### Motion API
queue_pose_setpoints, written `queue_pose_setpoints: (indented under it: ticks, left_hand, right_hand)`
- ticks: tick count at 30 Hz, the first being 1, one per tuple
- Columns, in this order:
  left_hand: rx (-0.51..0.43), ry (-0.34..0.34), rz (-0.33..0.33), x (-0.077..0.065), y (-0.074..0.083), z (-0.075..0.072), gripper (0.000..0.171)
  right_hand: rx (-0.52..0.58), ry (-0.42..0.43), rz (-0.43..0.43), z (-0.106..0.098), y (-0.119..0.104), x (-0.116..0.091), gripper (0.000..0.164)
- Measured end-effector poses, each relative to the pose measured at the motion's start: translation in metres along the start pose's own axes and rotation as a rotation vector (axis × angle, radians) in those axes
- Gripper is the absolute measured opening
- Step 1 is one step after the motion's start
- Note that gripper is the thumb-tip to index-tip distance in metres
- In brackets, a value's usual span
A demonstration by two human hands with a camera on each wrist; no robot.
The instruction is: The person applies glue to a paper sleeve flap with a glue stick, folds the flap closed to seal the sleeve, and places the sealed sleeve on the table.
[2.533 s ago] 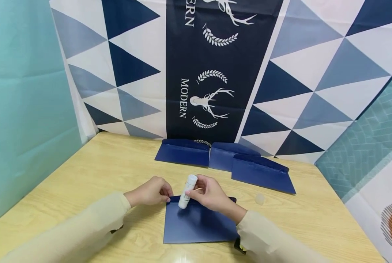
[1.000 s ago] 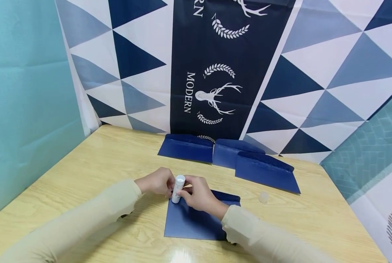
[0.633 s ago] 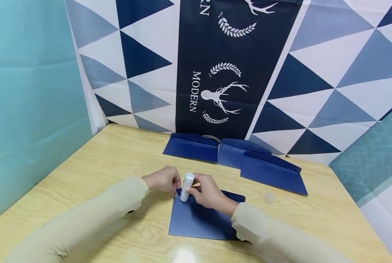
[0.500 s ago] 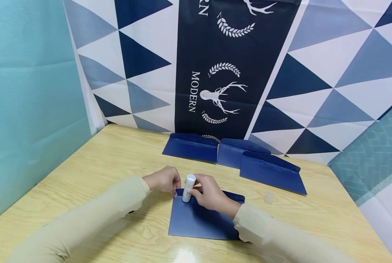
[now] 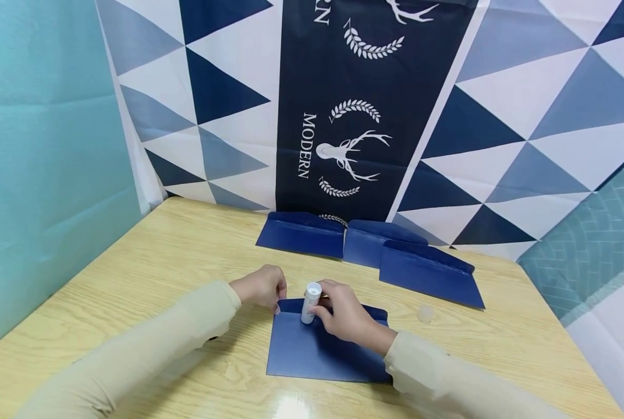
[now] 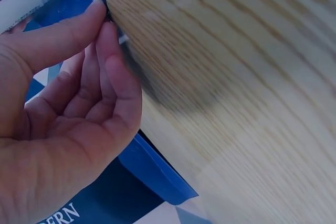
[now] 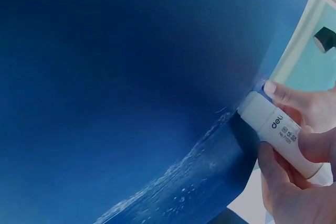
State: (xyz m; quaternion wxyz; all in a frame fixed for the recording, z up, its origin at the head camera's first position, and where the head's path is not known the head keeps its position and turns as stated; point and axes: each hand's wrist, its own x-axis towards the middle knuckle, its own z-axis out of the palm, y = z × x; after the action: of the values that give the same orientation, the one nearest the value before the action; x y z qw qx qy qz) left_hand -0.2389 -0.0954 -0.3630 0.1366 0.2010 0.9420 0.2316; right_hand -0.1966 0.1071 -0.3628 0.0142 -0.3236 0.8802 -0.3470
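A dark blue envelope (image 5: 312, 352) lies on the wooden table with its flap (image 5: 291, 305) opened away from the person. At its upper left corner the left hand (image 5: 261, 286) pinches the edge between thumb and index finger; the left wrist view shows this hand (image 6: 68, 103) close up. The right hand (image 5: 346, 314) grips a white glue stick (image 5: 311, 302), its lower end on the fold line near the left side. In the right wrist view, the glue stick (image 7: 281, 135) bears "deli" lettering, and whitish wet streaks (image 7: 173, 169) run along the fold.
Three more blue envelopes stand farther back: a left one (image 5: 301, 235), a middle one (image 5: 361, 247) and a right one (image 5: 429, 276) overlapping it. A small translucent round piece (image 5: 425, 314) lies right of the right hand. A patterned cloth (image 5: 333, 105) hangs behind the table.
The glue stick in the right hand went left to the envelope's corner, then slid back rightward along the fold. The left hand stays at the corner. The head view has shifted slightly.
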Motion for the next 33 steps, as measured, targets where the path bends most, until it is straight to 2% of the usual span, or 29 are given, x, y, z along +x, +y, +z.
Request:
queue_pose_setpoints:
  ticks: [12, 19, 33]
  left_hand:
    - [0.008, -0.009, -0.027, 0.003, 0.006, 0.0, 0.025]
    - [0.004, -0.013, -0.039, 0.003, 0.006, -0.001, 0.027]
    - [0.003, 0.021, -0.031, -0.001, 0.004, 0.004, 0.022]
  right_hand:
    - [-0.088, 0.064, 0.001, -0.018, 0.019, -0.018, 0.021]
    - [-0.123, 0.071, 0.01, -0.03, 0.028, -0.028, 0.02]
    - [-0.139, 0.139, 0.061, -0.048, 0.046, -0.052, 0.02]
